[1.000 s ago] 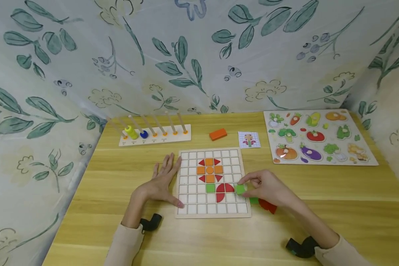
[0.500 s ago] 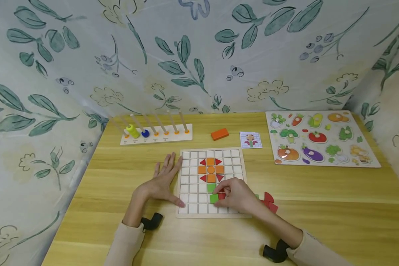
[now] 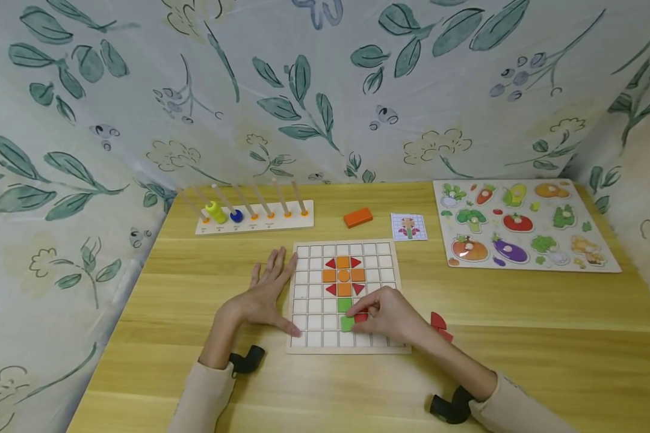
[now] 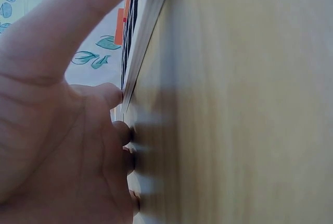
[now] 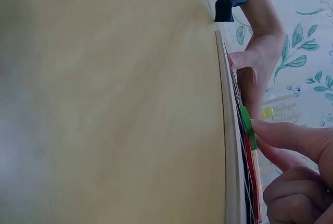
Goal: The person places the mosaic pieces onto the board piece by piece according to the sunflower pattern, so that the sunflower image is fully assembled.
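Note:
A square grid board (image 3: 314,323) lies on the wooden table, bearing orange squares, an orange circle, red triangles and a green square (image 3: 344,305). My right hand (image 3: 394,317) pinches a green square tile (image 3: 347,324) between thumb and finger, just below that green square. In the right wrist view, the green tile (image 5: 248,128) is low against the board's face. Red pieces (image 3: 360,318) beside it are partly hidden by the hand. My left hand (image 3: 260,300) spreads its fingers along the board's left side, with the thumb on the lower left edge.
Several red pieces (image 3: 439,325) lie right of the board, partly behind my right forearm. Behind the board are a peg stand (image 3: 281,224), an orange block (image 3: 359,217) and a small pattern card (image 3: 408,227). A vegetable puzzle (image 3: 525,240) lies at the back right.
My right hand has carried the green tile leftward from the board's right edge to below the other green square, then settled there. My left hand stays in place.

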Demonstrator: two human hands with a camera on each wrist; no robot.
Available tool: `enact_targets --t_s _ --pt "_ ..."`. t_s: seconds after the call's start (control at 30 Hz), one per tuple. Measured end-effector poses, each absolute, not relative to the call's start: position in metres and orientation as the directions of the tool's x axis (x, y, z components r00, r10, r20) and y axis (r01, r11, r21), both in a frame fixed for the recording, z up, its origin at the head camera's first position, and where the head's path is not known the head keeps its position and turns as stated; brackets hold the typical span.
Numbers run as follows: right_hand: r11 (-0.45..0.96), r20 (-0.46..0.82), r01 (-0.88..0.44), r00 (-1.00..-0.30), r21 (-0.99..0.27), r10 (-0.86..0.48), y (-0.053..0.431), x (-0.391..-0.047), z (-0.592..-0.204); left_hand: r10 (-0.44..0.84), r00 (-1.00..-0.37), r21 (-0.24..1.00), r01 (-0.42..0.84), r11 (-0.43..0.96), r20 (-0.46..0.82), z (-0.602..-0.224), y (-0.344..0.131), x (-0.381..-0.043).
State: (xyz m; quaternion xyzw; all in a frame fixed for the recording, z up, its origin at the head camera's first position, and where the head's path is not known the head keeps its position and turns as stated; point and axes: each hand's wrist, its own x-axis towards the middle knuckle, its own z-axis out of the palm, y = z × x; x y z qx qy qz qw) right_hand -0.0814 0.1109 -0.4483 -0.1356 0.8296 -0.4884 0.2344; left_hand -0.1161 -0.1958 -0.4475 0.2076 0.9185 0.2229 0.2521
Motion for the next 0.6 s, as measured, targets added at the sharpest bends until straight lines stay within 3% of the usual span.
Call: enact_targets --t_s 0.6 --pt "0.497 -0.244 0.004 -0.874 -0.868 -0.420 0.1034 -0.0744 -0.4513 0.489 -0.790 0.513 0.264 0.817 -0.371 -0.4473 -0.1955 -0.1150"
